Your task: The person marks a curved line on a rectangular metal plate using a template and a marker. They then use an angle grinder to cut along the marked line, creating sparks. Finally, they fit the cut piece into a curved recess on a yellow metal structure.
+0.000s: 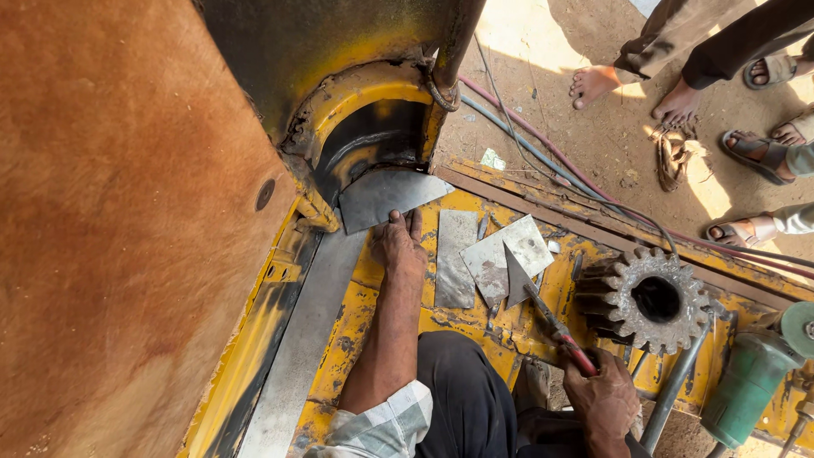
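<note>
Here, a curved grey steel plate [386, 197] is pressed by the flattened, close-set fingers of the left hand [398, 244] at the yellow frame's [356, 297] far edge, while a chipping hammer [543, 309], pointing toward it, is gripped by the right hand [604, 397].

My one camera sits on my head and looks steeply down, close over the yellow metal frame [509, 331] I crouch on. It faces forward past that frame to the sandy ground [593, 136] beyond, where other people's feet [593, 85] stand.
</note>
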